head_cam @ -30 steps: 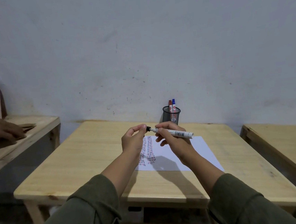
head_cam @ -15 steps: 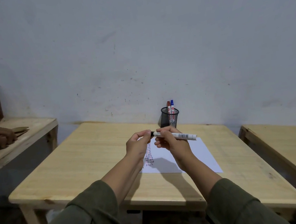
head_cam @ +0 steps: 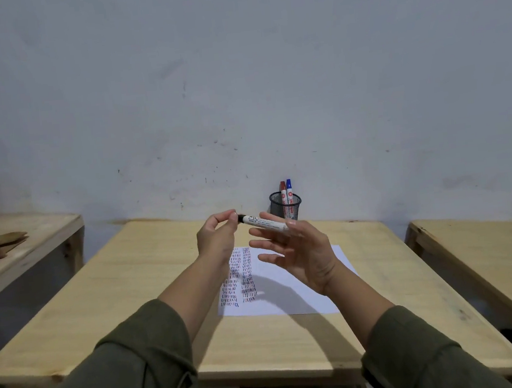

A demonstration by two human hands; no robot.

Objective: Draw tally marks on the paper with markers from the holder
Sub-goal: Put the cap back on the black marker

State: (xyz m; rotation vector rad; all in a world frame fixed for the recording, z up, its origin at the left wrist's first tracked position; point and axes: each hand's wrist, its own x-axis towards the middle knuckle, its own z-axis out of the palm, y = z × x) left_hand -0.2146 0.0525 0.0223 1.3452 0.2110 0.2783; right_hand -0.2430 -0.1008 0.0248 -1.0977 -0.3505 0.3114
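Above the middle of the pale wooden counter [head_cam: 138, 286], two hands meet over one white sheet of paper [head_cam: 305, 298] that lies flat and bears two columns of short red and blue tally marks [head_cam: 239, 276] on its left part. The left hand [head_cam: 218, 241] is pinched together, thumb and forefinger clamped on the black end of one white-barrelled marker [head_cam: 263, 222], which lies nearly level in the air. The right hand [head_cam: 301, 252] is spread apart, fingers fanned, the marker's far end resting against its upper fingers without any grip. Behind them, near the wall, stands one black mesh holder [head_cam: 285, 206] with two markers upright in it, one red-capped marker [head_cam: 283, 189] and one blue-capped marker [head_cam: 289, 187], side by side. Two more wooden counters flank this one, one to each side.
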